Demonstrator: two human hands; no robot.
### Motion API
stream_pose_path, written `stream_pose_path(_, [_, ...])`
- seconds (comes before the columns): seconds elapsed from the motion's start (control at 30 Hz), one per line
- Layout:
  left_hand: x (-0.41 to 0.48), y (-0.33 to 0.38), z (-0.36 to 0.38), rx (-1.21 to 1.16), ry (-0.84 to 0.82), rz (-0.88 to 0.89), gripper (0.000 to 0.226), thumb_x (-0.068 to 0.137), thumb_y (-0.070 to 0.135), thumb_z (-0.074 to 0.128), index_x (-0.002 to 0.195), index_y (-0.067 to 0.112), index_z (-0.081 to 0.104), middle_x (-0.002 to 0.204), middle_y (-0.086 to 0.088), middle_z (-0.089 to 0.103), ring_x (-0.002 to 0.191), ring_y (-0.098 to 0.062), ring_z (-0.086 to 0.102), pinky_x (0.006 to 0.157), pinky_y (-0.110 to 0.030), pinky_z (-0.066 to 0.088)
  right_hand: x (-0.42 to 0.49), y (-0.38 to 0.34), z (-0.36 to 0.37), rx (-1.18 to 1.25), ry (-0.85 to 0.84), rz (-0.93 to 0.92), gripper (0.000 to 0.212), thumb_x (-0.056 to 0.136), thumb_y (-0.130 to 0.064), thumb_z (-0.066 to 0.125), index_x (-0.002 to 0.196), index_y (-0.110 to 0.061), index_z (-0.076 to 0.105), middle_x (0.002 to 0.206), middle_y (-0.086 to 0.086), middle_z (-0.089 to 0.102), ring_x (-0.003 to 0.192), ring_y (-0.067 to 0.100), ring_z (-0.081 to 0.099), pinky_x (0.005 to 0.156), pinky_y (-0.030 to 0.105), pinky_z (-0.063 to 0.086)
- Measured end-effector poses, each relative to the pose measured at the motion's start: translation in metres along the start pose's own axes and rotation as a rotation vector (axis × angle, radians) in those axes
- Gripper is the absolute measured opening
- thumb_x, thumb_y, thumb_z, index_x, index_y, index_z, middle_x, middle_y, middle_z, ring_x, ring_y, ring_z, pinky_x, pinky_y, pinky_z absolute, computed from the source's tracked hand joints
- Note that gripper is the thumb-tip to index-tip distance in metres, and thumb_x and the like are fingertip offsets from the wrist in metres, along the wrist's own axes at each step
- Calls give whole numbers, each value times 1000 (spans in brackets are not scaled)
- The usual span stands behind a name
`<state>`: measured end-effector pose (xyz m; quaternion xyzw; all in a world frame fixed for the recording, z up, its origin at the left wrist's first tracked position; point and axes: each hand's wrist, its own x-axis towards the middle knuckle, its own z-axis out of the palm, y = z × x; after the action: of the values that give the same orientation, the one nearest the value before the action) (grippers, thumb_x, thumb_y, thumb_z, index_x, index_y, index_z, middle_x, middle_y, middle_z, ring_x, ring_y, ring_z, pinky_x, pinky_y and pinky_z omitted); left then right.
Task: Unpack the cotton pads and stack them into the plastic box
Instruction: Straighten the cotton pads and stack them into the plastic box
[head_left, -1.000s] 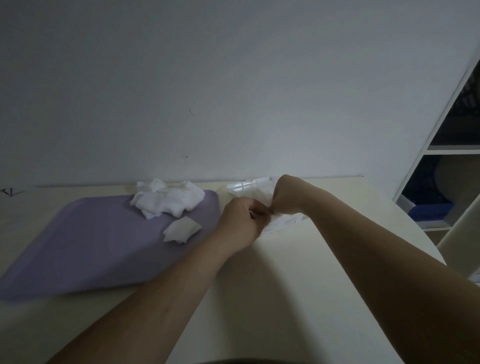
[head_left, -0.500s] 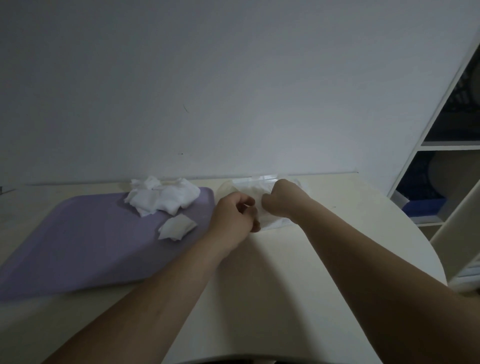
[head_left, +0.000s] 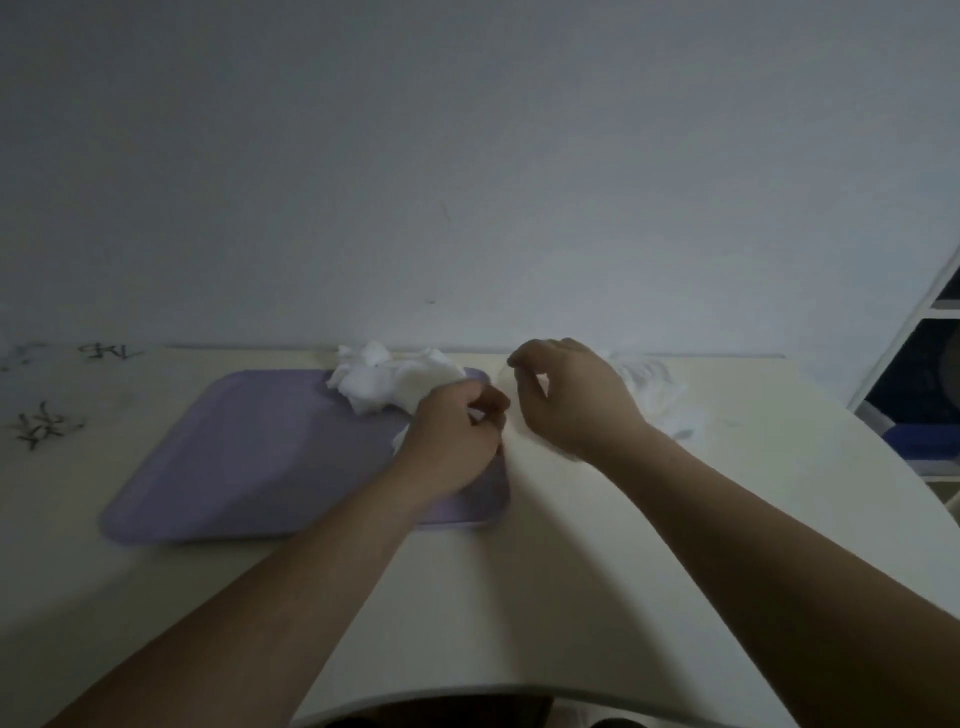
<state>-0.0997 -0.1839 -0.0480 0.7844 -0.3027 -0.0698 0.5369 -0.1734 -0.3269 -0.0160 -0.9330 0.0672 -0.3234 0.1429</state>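
Note:
A heap of loose white cotton pads (head_left: 395, 382) lies at the far right corner of the purple tray (head_left: 260, 447). My left hand (head_left: 457, 436) hovers over the tray's right edge, fingers curled round a white cotton pad that peeks out between them. My right hand (head_left: 566, 395) is just to its right, thumb and fingers pinched together on what looks like a thin clear edge of the cotton pad packet (head_left: 657, 400). The packet, crumpled and whitish, lies on the table behind and right of that hand, partly hidden by it.
The cream table (head_left: 519, 597) has a curved front edge close to my body and meets a grey wall at the back. Dark scribbles (head_left: 41, 428) mark its far left. A white shelf unit (head_left: 914, 384) with blue items stands at the right.
My left hand has moved left from the packet to over the tray's right edge with a pad. The hands have come apart. The view has shifted to the left.

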Motion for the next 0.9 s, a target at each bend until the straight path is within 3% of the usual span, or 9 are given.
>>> stream_pose_path(0.1, [-2, -19, -39, 139, 77, -5, 15, 88, 25, 77, 100, 32, 71, 96, 13, 69, 87, -11, 69, 84, -35, 60, -2, -23, 29, 122, -218, 107, 28, 96, -17, 57, 117, -21, 76, 109, 0, 78, 103, 24, 71, 92, 37, 55])
stream_pose_path(0.17, [-8, -34, -60, 293, 13, -18, 41, 73, 45, 82, 109, 33, 68, 106, 16, 64, 95, -6, 65, 86, -31, 56, -4, -32, 50, 218, -380, 251, 38, 95, -11, 58, 131, -17, 69, 119, 4, 75, 114, 25, 68, 100, 32, 50])
stream_pose_path(0.23, [-13, -48, -70, 414, -69, -21, 58, 60, 58, 78, 112, 34, 68, 106, 15, 67, 96, -8, 66, 81, -33, 57, -5, -36, 63, 343, -402, 374, 49, 92, -4, 58, 140, -13, 61, 124, 6, 73, 119, 25, 65, 104, 29, 47])
stream_pose_path(0.37, [-5, -67, -64, 492, -68, 101, 27, 69, 46, 75, 81, 26, 60, 82, 10, 61, 75, -11, 59, 61, -34, 47, 2, -31, 76, 500, -331, 524, 57, 84, 5, 56, 138, -13, 60, 109, 3, 78, 110, 22, 70, 108, 39, 52])
stream_pose_path(0.47, [5, -65, -57, 506, -76, 188, 10, 78, 25, 62, 71, 20, 59, 72, 8, 54, 68, -17, 54, 58, -35, 40, 3, -24, 79, 618, -298, 512, 63, 69, -2, 53, 128, -19, 63, 101, 1, 78, 104, 23, 74, 103, 47, 57])
stream_pose_path(0.57, [13, -71, -55, 336, -37, 113, 18, 82, 28, 59, 91, 27, 74, 77, 8, 68, 71, -9, 62, 61, -27, 45, -4, -17, 87, 656, -251, 456, 60, 76, 6, 58, 131, -18, 63, 109, -2, 75, 106, 12, 73, 103, 36, 57])
stream_pose_path(0.67, [17, -69, -58, 30, 20, -39, 11, 91, 22, 70, 97, 27, 77, 78, 6, 75, 67, -6, 64, 64, -22, 51, -7, -10, 91, 653, -199, 362, 57, 89, 9, 55, 140, -14, 60, 124, -7, 70, 111, 0, 68, 99, 22, 54])
stream_pose_path(0.8, [10, -60, -59, -295, -44, -122, 19, 97, 8, 69, 105, 22, 80, 81, 0, 78, 69, -8, 67, 67, -23, 56, -4, -5, 91, 821, -209, 391, 55, 81, -21, 81, 134, -21, 67, 122, -5, 76, 115, 15, 72, 103, 41, 56])
stream_pose_path(0.9, [9, -58, -55, -498, -39, -183, 19, 100, 7, 65, 105, 14, 81, 97, -15, 79, 80, -18, 70, 73, -32, 58, -3, -4, 92, 972, -202, 386, 26, 90, -13, 79, 116, -13, 76, 105, 9, 81, 101, 27, 76, 94, 48, 60])
